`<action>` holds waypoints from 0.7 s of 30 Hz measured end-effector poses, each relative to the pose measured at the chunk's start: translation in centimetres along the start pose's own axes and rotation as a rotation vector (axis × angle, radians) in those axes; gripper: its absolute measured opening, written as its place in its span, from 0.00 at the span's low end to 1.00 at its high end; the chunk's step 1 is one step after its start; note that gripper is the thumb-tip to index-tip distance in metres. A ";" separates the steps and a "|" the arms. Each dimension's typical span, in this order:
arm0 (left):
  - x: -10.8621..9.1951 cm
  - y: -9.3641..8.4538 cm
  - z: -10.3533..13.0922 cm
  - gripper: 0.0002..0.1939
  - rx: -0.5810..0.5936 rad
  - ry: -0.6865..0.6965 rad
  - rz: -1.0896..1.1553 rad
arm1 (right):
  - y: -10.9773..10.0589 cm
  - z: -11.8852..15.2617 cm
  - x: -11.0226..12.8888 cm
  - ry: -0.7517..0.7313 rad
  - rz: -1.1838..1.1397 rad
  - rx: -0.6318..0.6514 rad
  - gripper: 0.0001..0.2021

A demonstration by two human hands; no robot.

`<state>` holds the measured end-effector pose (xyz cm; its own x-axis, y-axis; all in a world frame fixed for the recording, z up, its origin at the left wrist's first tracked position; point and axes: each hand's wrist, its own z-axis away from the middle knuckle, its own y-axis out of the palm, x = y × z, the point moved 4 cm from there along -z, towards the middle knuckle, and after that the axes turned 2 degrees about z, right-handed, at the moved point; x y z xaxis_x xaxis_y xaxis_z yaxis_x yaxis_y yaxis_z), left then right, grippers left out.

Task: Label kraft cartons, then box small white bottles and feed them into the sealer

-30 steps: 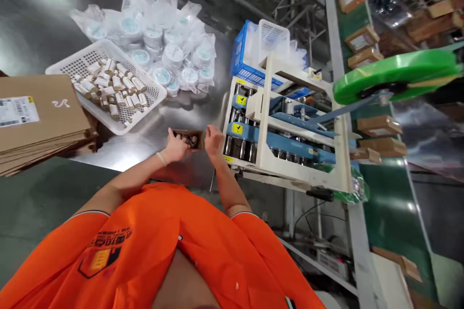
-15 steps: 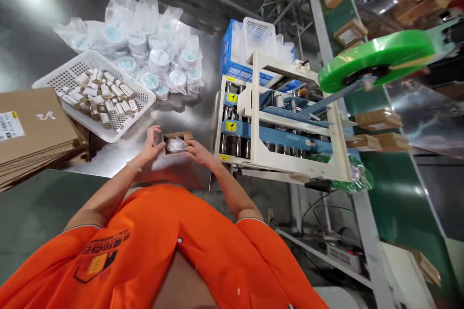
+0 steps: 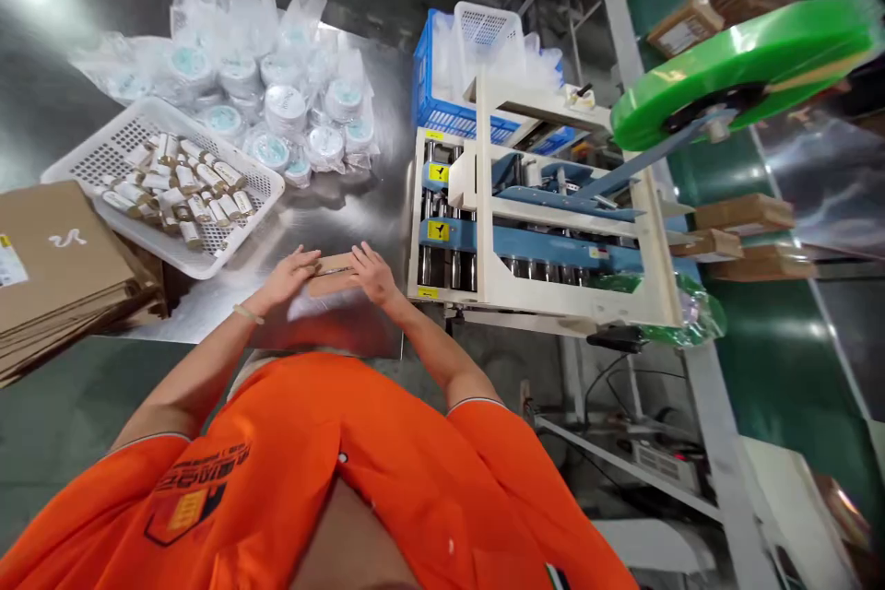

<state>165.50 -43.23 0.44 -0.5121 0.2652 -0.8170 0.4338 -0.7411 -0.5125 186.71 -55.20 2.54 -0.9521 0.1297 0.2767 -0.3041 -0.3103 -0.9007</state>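
A small brown cardboard box [image 3: 333,282] sits on the metal table in front of me, its long flaps folded inward with a narrow dark gap between them. At the box's left end, my left hand [image 3: 290,278] has its fingers curled onto the edge. My right hand [image 3: 374,275] grips the right end, fingers lying over the flap. Whatever is inside is almost wholly covered by the flaps. To the left of the box, a white perforated basket [image 3: 231,249] holds several small bottles [image 3: 197,189] with pale labels.
Several bagged round tubs [image 3: 285,106] are heaped at the back of the metal table [image 3: 366,203]. Flattened cartons [image 3: 62,249] lie stacked at left. On the right stands a box-taping machine [image 3: 488,203] with a green tape roll [image 3: 733,64]; behind it is a blue crate [image 3: 425,74].
The box's long flaps have been folded in over the clear-wrapped contents that showed before. Both hands have moved onto the flaps. The whole view has shifted slightly.
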 end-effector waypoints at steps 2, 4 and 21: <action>-1.1 1.6 1.2 0.46 -0.031 0.012 -0.229 | 1.3 0.6 -0.6 0.012 -0.042 0.011 0.31; -1.9 3.7 2.1 0.53 -0.051 0.013 -0.460 | 2.5 1.0 -1.5 0.021 -0.099 -0.024 0.34; -14.8 10.3 -32.4 0.50 0.017 0.318 -0.207 | 11.5 3.0 -8.4 0.678 -0.036 -0.077 0.26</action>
<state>201.57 -34.84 -1.29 -0.3304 0.5869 -0.7392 0.3311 -0.6613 -0.6731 191.12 -62.69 -9.15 -0.7042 0.7076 0.0589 -0.3085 -0.2302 -0.9230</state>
